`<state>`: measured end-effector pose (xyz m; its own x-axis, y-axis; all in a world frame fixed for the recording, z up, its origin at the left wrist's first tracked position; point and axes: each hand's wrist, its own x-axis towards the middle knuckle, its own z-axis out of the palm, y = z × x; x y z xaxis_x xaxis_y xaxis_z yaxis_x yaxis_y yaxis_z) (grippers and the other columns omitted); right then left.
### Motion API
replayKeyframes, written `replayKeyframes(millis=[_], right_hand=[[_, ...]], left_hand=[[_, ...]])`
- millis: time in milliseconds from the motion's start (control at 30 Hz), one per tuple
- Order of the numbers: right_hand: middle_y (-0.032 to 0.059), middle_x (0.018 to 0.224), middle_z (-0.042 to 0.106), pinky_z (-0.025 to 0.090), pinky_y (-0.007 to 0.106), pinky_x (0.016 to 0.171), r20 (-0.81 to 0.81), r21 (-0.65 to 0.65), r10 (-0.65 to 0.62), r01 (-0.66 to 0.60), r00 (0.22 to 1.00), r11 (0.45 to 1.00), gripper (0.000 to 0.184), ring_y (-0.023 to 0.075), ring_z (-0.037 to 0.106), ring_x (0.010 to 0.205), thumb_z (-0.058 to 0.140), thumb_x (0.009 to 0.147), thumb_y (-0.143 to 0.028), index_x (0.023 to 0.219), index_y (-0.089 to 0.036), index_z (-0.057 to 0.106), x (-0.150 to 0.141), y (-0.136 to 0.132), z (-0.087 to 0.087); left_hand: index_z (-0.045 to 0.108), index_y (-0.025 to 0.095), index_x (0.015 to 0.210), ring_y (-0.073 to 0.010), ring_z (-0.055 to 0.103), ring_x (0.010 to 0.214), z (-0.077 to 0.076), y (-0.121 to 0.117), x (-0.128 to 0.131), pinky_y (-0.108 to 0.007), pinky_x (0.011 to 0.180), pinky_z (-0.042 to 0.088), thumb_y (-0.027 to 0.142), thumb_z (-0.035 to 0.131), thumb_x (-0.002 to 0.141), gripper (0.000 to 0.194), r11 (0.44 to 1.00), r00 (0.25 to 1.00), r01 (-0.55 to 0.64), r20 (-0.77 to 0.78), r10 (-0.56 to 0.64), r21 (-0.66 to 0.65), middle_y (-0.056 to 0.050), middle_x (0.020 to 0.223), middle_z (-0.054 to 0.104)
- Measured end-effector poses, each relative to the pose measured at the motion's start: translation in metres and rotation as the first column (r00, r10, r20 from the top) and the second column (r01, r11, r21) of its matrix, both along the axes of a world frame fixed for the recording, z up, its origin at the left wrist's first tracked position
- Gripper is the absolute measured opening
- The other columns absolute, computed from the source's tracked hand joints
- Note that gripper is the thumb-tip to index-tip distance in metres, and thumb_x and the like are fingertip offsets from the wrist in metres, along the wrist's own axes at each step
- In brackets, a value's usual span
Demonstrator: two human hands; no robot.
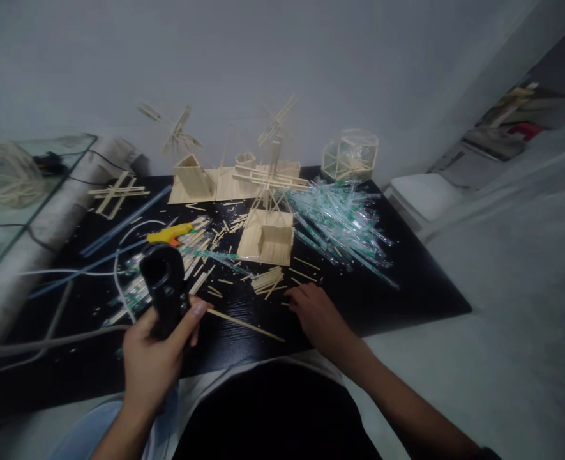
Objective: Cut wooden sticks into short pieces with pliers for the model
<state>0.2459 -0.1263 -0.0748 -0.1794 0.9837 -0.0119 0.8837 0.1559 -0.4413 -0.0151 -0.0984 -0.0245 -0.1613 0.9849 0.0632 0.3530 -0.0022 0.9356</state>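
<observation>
Two bare hands are over the black worktop (406, 291). Left hand (155, 358): fingers closed round a black hand tool (170, 299), held upright above the near left part; thumb & fingers also pinch one end of a thin wooden stick (244, 324), which slants off to the right, its free end near the worktop's near edge. Right hand (316, 316): fingers part bent, tips low by some loose stick bits, near side, right of centre; can't tell if they grip anything. Just far-left of it, a small pile of short sticks (267, 280). Beyond, approx. centre: a windmill model (251, 241) on a square wooden base, low notched wall at its near right, crossed blades up high. Left of that, scattered offcuts, then a yellow glue gun (170, 234) w/ orange trigger, lying by longer sticks & clear wrappers; a white cord (116, 259) loops close by. Right of the model, a big heap of clear-&-green plastic wrappers (342, 220). Far left, a crossed-stick frame (117, 193); far side, more stick-built models (195, 180) w/ blades against the grey wall (263, 57); far right, a many-sided stick frame (352, 160). Off the worktop: white stool (426, 195) on the right, blue bucket (88, 434) near left, partly cut off.
</observation>
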Motion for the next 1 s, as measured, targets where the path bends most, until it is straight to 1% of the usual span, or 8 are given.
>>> replayKeyframes(millis=[133, 267, 500, 567, 667, 767, 833, 1000], right_hand=[[0.0122, 0.101, 0.065, 0.038, 0.039, 0.084, 0.168, 0.047, 0.062, -0.071, 0.984, 0.996, 0.023, 0.0277, 0.054, 0.096, 0.063, 0.088, -0.005, 0.109, -0.014, 0.064, -0.005, -0.003, -0.004], [0.0119, 0.1, 0.063, 0.037, 0.038, 0.082, 0.193, 0.056, 0.053, -0.065, 0.98, 0.996, 0.014, 0.0269, 0.054, 0.094, 0.057, 0.094, -0.007, 0.104, -0.015, 0.063, -0.005, -0.003, -0.003], [0.0142, 0.099, 0.063, 0.041, 0.04, 0.08, 0.212, 0.015, 0.071, -0.076, 0.975, 0.997, 0.011, 0.027, 0.054, 0.091, 0.054, 0.096, -0.009, 0.091, -0.015, 0.061, -0.005, -0.001, 0.009], [0.0131, 0.098, 0.064, 0.043, 0.04, 0.082, 0.123, 0.013, 0.067, -0.069, 0.99, 0.998, 0.015, 0.026, 0.055, 0.091, 0.049, 0.099, -0.009, 0.092, -0.015, 0.061, -0.004, 0.0, 0.012], [0.0108, 0.102, 0.065, 0.046, 0.036, 0.086, -0.158, -0.015, 0.027, -0.03, 0.987, 0.999, 0.015, 0.023, 0.058, 0.096, 0.048, 0.1, -0.008, 0.1, -0.015, 0.061, 0.0, 0.002, 0.015], [0.0085, 0.109, 0.067, 0.047, 0.034, 0.092, -0.47, -0.049, 0.013, -0.04, 0.883, 0.998, 0.017, 0.0199, 0.062, 0.101, 0.051, 0.1, -0.014, 0.111, -0.017, 0.063, 0.002, 0.007, 0.016], [0.0058, 0.104, 0.069, 0.048, 0.033, 0.09, -0.609, -0.066, -0.01, -0.038, 0.793, 0.997, 0.014, 0.0186, 0.063, 0.096, 0.053, 0.099, -0.019, 0.105, -0.019, 0.066, 0.002, 0.013, 0.016], [0.0004, 0.084, 0.068, 0.048, 0.03, 0.078, -0.775, -0.159, -0.141, 0.026, 0.616, 0.987, 0.011, 0.0167, 0.062, 0.081, 0.066, 0.092, -0.029, 0.089, -0.018, 0.067, -0.003, 0.023, 0.016]], left_hand=[[0.074, 0.021, 0.088, -0.0127, 0.053, 0.053, 0.002, 0.005, -0.001, -0.024, 0.056, 0.043, 0.045, 0.078, 0.078, 0.026, 0.998, 0.993, 0.021, -0.121, -0.014, 0.063, 0.004, 0.059, 0.061], [0.077, 0.023, 0.087, -0.0124, 0.053, 0.055, 0.006, 0.011, 0.005, -0.024, 0.06, 0.044, 0.041, 0.08, 0.077, 0.021, 0.98, 0.978, 0.114, -0.192, -0.081, 0.166, 0.004, 0.064, 0.063], [0.077, 0.022, 0.082, -0.0147, 0.059, 0.064, 0.015, 0.023, 0.021, -0.022, 0.064, 0.045, 0.034, 0.082, 0.072, 0.017, 0.959, 0.972, 0.213, -0.136, -0.189, 0.185, 0.002, 0.073, 0.071], [0.076, 0.022, 0.084, -0.0151, 0.06, 0.064, 0.017, 0.026, 0.024, -0.023, 0.064, 0.045, 0.035, 0.081, 0.074, 0.017, 0.942, 0.955, 0.265, -0.188, -0.228, 0.206, 0.001, 0.075, 0.072], [0.074, 0.022, 0.089, -0.0158, 0.063, 0.067, 0.022, 0.029, 0.028, -0.023, 0.066, 0.046, 0.036, 0.075, 0.08, 0.016, 0.9, 0.914, 0.356, -0.292, -0.28, 0.251, 0.0, 0.079, 0.074], [0.073, 0.022, 0.091, -0.0165, 0.065, 0.069, 0.028, 0.034, 0.033, -0.024, 0.068, 0.046, 0.036, 0.072, 0.084, 0.016, 0.866, 0.885, 0.414, -0.347, -0.31, 0.281, -0.001, 0.082, 0.074], [0.074, 0.022, 0.094, -0.0166, 0.064, 0.069, 0.031, 0.038, 0.037, -0.024, 0.07, 0.047, 0.035, 0.071, 0.085, 0.016, 0.851, 0.869, 0.441, -0.373, -0.326, 0.285, -0.001, 0.082, 0.074], [0.074, 0.022, 0.102, -0.0164, 0.062, 0.068, 0.032, 0.049, 0.048, -0.026, 0.072, 0.048, 0.03, 0.068, 0.086, 0.019, 0.817, 0.806, 0.52, -0.458, -0.375, 0.247, -0.002, 0.084, 0.074]])
